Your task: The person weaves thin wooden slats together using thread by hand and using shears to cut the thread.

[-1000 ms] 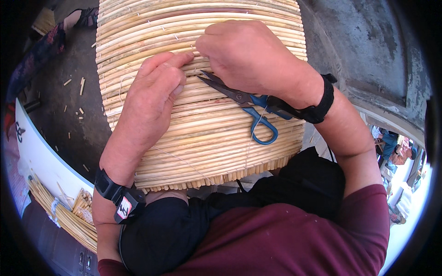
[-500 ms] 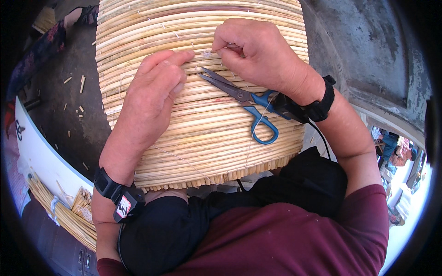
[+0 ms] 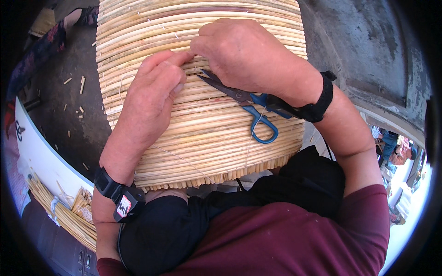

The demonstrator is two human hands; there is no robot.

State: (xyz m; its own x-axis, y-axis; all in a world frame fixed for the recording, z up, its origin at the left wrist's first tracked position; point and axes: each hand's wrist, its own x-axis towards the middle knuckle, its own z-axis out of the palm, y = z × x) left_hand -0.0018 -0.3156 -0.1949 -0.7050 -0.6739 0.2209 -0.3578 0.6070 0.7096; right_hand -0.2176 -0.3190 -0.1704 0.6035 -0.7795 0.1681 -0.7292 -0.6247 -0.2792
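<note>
My right hand (image 3: 244,53) rests on the far upper part of the rattan basket (image 3: 202,133), curled, with thumb and forefinger pinched together at a spot on the canes; I cannot tell whether anything so fine as a thread sits between them. The scissors (image 3: 244,103) lie directly under this hand, near its palm side, their blue handles toward my wrist and the black wrist strap (image 3: 317,103). My left hand (image 3: 149,99) lies flat and unclenched on the basket just to the left, fingers pressed on the canes, fingertips almost touching the right hand's pinch.

The basket lies on its side across my lap, its near rim of cut cane ends just above my dark trousers. Its far end runs out of the top of the view. The upper scissor handle is hidden under my wrist, so I cannot tell how I am holding them; only the lower blue loop shows clearly. A thin pale thread (image 3: 184,161) crosses the canes, hard to follow.

The scissors' long axis runs from near right to far left, the dark blades pointing left toward my left hand's fingertips.
</note>
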